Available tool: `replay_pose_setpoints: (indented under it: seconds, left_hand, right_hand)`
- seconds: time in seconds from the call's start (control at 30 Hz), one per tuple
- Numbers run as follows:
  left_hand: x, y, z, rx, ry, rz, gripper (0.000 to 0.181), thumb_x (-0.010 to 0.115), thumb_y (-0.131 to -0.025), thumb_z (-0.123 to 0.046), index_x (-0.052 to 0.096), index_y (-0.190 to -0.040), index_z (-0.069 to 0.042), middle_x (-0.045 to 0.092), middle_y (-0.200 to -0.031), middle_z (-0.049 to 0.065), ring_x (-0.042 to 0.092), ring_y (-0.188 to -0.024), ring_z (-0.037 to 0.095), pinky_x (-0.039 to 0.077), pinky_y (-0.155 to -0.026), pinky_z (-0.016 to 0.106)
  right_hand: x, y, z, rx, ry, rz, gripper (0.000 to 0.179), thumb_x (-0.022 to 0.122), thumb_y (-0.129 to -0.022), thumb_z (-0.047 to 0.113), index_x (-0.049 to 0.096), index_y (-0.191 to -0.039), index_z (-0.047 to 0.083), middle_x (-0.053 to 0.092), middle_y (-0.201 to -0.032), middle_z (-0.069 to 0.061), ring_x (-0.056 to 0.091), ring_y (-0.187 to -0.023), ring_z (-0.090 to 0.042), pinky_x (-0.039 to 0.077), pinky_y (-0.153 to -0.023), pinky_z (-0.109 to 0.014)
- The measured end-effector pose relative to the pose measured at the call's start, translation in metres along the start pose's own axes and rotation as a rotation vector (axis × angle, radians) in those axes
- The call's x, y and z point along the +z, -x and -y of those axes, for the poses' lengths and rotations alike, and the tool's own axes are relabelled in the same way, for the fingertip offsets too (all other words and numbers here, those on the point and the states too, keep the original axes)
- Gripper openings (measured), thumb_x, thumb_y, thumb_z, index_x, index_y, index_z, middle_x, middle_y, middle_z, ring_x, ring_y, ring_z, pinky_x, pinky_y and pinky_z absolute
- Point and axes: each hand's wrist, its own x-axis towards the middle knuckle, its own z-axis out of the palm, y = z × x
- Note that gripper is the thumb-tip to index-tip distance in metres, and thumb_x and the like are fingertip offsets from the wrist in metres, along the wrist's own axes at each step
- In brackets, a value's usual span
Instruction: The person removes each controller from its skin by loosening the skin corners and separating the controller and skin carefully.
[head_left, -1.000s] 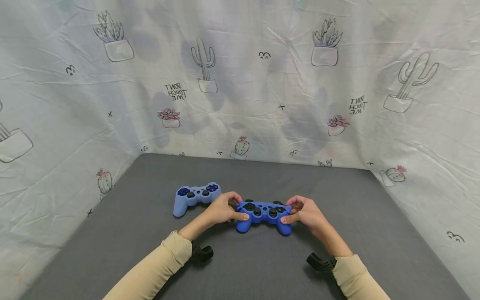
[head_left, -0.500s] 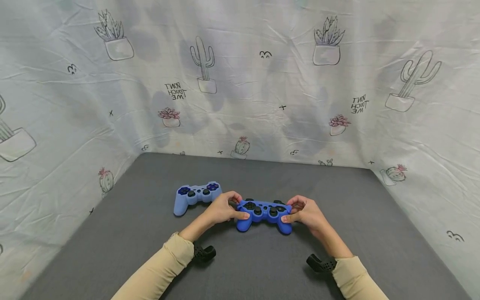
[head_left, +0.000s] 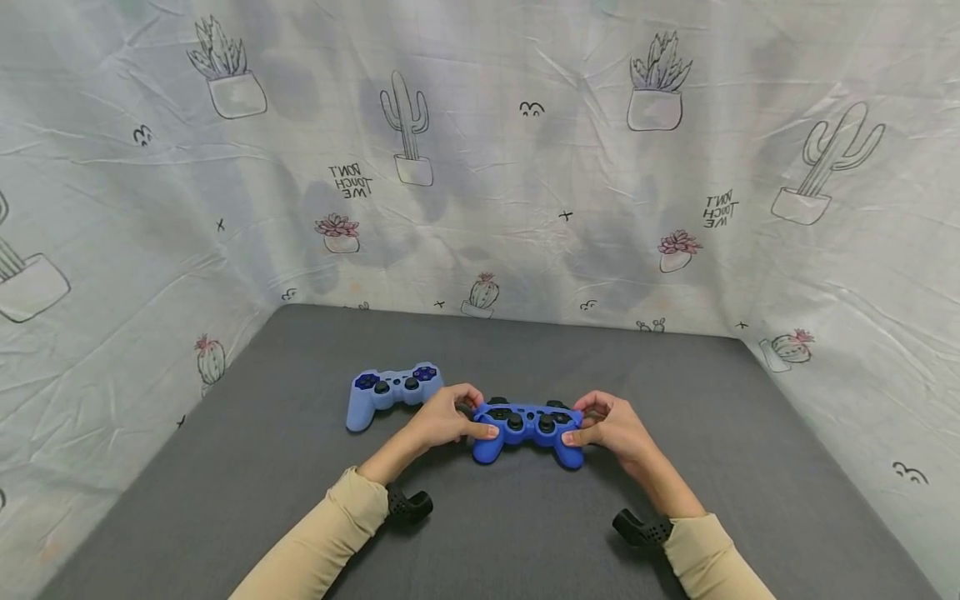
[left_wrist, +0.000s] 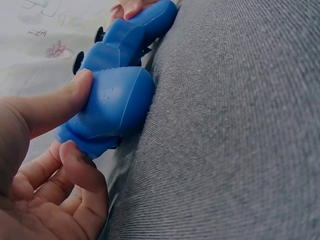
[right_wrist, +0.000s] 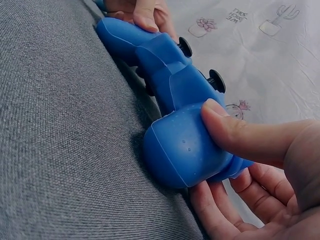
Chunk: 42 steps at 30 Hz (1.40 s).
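A blue game controller point(head_left: 531, 421) with black thumbsticks lies face up, close over the grey tabletop, with a hand at each end. My left hand point(head_left: 448, 417) pinches its left end, thumb on top at the left grip and fingers curled at the upper corner. At the other end, my right hand point(head_left: 611, 427) holds the right grip the same way. Smooth rubbery blue skin and a thin seam show on the controller point(left_wrist: 117, 97) in the left wrist view. Just left of my left hand rests a light blue controller point(head_left: 387, 398), its right grip hidden behind that hand.
Grey cloth covers the tabletop point(head_left: 480, 533). White curtains point(head_left: 480, 183) printed with cacti hang along the back and both sides. Black wrist mounts point(head_left: 408, 505) sit near both sleeve cuffs, just above the tabletop.
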Motion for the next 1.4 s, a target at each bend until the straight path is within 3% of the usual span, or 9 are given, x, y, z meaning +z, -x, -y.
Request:
replay_pose_setpoints:
  seconds: [0.27, 0.87, 1.23, 1.4]
  left_hand:
    - [0.0016, 0.0016, -0.0001, 0.024, -0.022, -0.018, 0.042, 0.091, -0.072, -0.027, 0.061, -0.095, -0.008, 0.059, -0.082, 0.004, 0.050, -0.058, 0.015, 0.043, -0.051, 0.030]
    - [0.0001, 0.0044, -0.0019, 0.079, -0.059, 0.005, 0.035, 0.089, -0.074, -0.027, 0.061, -0.088, -0.009, 0.057, -0.073, -0.001, 0.051, -0.056, 0.011, 0.043, -0.051, 0.028]
    - [0.0010, 0.0043, -0.0006, 0.147, -0.110, 0.016, 0.031, 0.086, -0.078, -0.027, 0.061, -0.086, -0.011, 0.056, -0.071, -0.002, 0.051, -0.054, 0.010, 0.043, -0.051, 0.028]
    - [0.0017, 0.0031, 0.0025, 0.188, -0.166, -0.009, 0.031, 0.086, -0.078, -0.031, 0.061, -0.085, -0.015, 0.057, -0.070, -0.004, 0.053, -0.056, 0.010, 0.043, -0.052, 0.028]
  right_hand:
    - [0.0000, 0.0005, -0.0011, -0.003, -0.010, 0.003, 0.047, 0.091, -0.064, 0.001, 0.061, -0.099, -0.004, 0.066, -0.086, -0.010, 0.065, -0.082, -0.022, 0.054, -0.072, -0.033]
    - [0.0008, 0.0034, -0.0027, -0.016, 0.013, 0.006, 0.042, 0.091, -0.065, 0.002, 0.060, -0.094, -0.003, 0.062, -0.078, -0.008, 0.059, -0.071, -0.020, 0.053, -0.066, -0.034]
    - [0.0015, 0.0028, -0.0051, -0.028, 0.050, -0.015, 0.041, 0.092, -0.065, 0.005, 0.061, -0.092, -0.003, 0.057, -0.075, -0.005, 0.053, -0.070, -0.017, 0.048, -0.062, -0.031]
    - [0.0001, 0.0037, -0.0065, -0.041, 0.068, -0.030, 0.042, 0.092, -0.066, 0.007, 0.062, -0.094, -0.003, 0.055, -0.075, -0.005, 0.050, -0.071, -0.017, 0.045, -0.062, -0.029]
